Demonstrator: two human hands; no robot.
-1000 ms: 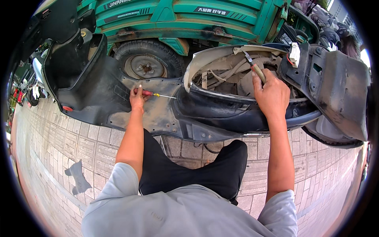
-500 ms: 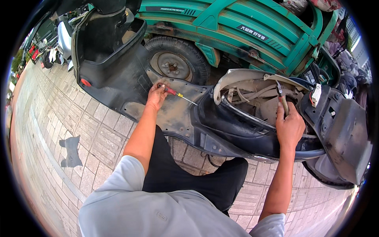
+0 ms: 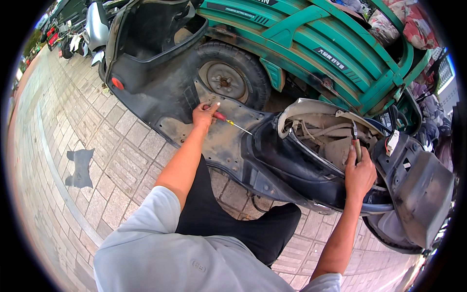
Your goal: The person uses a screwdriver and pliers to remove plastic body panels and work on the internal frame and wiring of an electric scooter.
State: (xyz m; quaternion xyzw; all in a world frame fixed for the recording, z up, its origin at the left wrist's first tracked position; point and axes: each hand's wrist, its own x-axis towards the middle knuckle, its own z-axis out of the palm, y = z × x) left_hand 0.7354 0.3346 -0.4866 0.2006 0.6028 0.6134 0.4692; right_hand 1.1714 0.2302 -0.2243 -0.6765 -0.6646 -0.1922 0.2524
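My left hand [image 3: 202, 117] is closed around the red handle of a screwdriver [image 3: 220, 117] above the scooter's dusty footboard [image 3: 224, 144]. The screwdriver has a yellow collar, and its thin metal shaft points right, its tip near the black body panel [image 3: 275, 148]. In my right hand [image 3: 360, 176] are what look like pliers [image 3: 355, 132], with worn brownish handles and the metal head pointing away from me. They are over the right part of the scooter's open body cavity [image 3: 325, 132], where dusty cables and pale panels show. Whether either tool touches the scooter, I cannot tell.
Behind the scooter stands a green cargo tricycle [image 3: 292, 36] with a dusty wheel [image 3: 224, 82]. A dark rear panel [image 3: 419, 187] tilts at the right, a white connector [image 3: 392, 142] near it. A grey flat piece [image 3: 80, 168] lies on the paving [image 3: 129, 177].
The whole view has shifted, so the scooter and tricycle sit lower and farther right. Both hands keep hold of their tools, with the left thumb now raised off the screwdriver handle.
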